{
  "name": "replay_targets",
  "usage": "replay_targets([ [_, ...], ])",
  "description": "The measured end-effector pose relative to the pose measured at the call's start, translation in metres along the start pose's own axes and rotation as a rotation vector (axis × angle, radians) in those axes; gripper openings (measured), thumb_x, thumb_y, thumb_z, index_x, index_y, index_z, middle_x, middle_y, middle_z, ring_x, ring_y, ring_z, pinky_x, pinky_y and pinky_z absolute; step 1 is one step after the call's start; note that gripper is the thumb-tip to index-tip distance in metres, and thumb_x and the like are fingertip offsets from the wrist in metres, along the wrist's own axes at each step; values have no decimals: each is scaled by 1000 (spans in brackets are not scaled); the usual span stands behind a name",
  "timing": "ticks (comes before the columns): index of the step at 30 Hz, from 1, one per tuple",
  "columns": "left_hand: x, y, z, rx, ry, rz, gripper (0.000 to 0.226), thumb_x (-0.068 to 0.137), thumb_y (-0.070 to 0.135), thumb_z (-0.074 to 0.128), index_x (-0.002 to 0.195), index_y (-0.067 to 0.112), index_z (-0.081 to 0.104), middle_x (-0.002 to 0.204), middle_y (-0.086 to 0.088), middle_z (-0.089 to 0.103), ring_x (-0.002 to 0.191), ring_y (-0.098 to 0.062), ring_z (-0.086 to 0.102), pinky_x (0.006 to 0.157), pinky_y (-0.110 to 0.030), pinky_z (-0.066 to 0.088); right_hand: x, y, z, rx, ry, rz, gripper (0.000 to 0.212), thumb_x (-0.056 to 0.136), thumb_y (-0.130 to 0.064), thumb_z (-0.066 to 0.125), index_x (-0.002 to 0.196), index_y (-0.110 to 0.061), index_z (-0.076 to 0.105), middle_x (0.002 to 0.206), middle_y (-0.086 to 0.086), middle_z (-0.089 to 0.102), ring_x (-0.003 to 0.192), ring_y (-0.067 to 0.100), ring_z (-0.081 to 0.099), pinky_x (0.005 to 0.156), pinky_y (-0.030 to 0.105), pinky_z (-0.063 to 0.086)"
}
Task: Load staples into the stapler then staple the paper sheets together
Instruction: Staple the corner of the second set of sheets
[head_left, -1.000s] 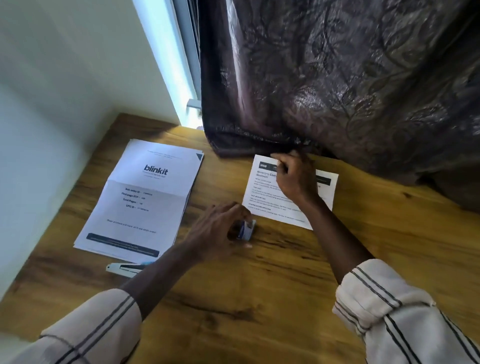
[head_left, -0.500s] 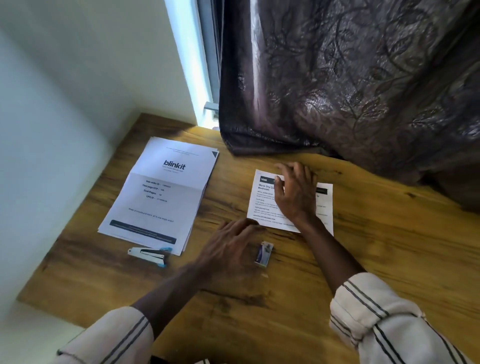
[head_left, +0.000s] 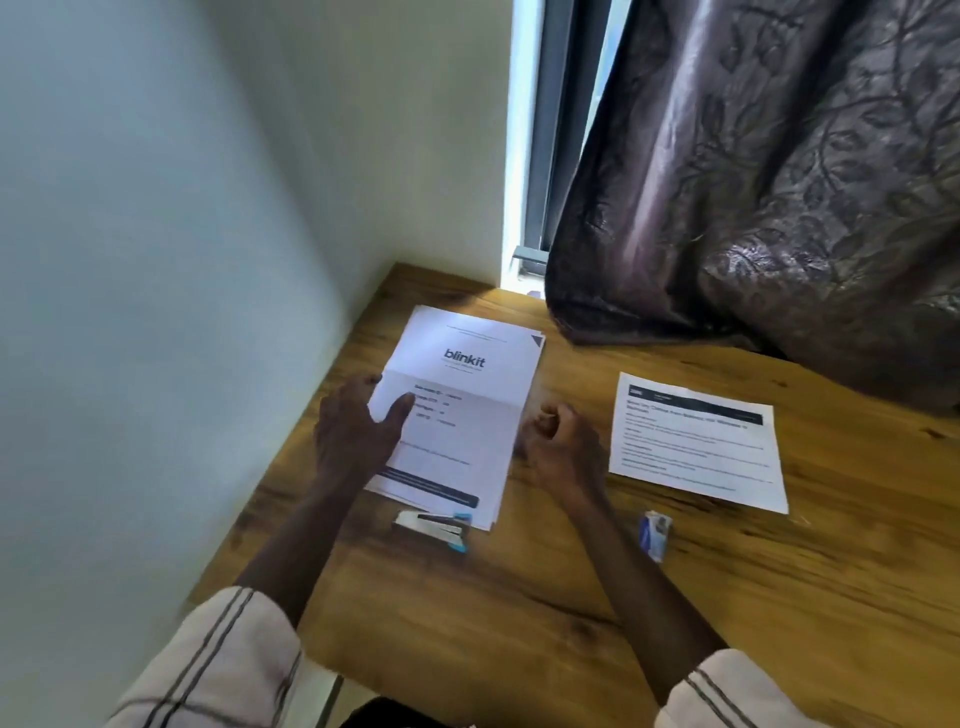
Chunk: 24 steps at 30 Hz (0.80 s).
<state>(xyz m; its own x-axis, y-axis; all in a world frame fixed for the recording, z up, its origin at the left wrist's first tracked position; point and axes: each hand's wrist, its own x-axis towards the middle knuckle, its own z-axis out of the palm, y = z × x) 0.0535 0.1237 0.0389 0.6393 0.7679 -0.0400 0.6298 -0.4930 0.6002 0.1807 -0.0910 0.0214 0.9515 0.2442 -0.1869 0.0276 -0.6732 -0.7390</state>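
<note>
A stack of white paper sheets (head_left: 462, 415) headed "blinkit" lies on the wooden desk (head_left: 519, 597) near the left wall. My left hand (head_left: 353, 431) rests on the stack's left edge, thumb on the top sheet and fingers fairly straight. My right hand (head_left: 561, 441) is at the stack's right edge, its fingers curled against that edge. A small white and blue stapler (head_left: 434, 527) lies at the stack's near edge, untouched. A small blue staple box (head_left: 655, 534) lies apart on the desk, to the right of my right forearm.
A single printed sheet (head_left: 696, 441) lies flat to the right of my right hand. A dark patterned curtain (head_left: 769, 208) hangs down onto the desk's far right. A white wall (head_left: 156, 312) borders the desk on the left.
My left hand left the spot beside the staple box and my right hand left the single sheet. Both went left to the "blinkit" stack. The camera turned left.
</note>
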Motion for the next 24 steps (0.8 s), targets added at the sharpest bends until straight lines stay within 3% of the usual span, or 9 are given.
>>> replay_targets([
  [3, 37, -4, -8, -51, -122, -31, 60, 82, 64, 64, 119, 16, 63, 110, -4, 69, 106, -32, 65, 89, -41, 53, 2, -22, 13, 61, 32, 105, 37, 92, -52, 65, 113, -21, 65, 105, -2, 72, 92, 18, 66, 77, 30, 48],
  [9, 75, -11, -11, -162, -205, -20, 49, 86, 43, 78, 126, 18, 63, 106, 1, 70, 98, -18, 64, 86, -28, 44, 6, -43, 28, 307, 124, 276, 30, 87, -42, 77, 108, -27, 63, 102, -7, 69, 93, 18, 68, 89, 46, 60],
  [17, 98, -21, -15, -462, -235, -67, 30, 81, 27, 88, 106, 19, 73, 90, 2, 75, 87, -16, 72, 86, -34, 60, 3, -51, 24, 602, 141, 319, 32, 90, -25, 78, 117, -20, 62, 116, 3, 71, 100, 19, 68, 85, 39, 61],
  [21, 106, -25, -15, -534, -285, -56, 22, 83, 24, 86, 101, 21, 74, 95, -3, 77, 93, -21, 74, 88, -36, 62, -2, -59, 22, 585, 111, 233, 56, 91, -20, 76, 139, -25, 47, 113, -7, 64, 96, 9, 64, 68, 24, 55],
  [24, 105, -24, -14, -605, -267, -83, 21, 85, 19, 84, 103, 18, 73, 100, -9, 78, 90, -21, 73, 88, -37, 61, -4, -66, 21, 615, 84, 126, 42, 94, -10, 72, 129, -30, 63, 117, -9, 69, 97, 6, 67, 71, 24, 60],
])
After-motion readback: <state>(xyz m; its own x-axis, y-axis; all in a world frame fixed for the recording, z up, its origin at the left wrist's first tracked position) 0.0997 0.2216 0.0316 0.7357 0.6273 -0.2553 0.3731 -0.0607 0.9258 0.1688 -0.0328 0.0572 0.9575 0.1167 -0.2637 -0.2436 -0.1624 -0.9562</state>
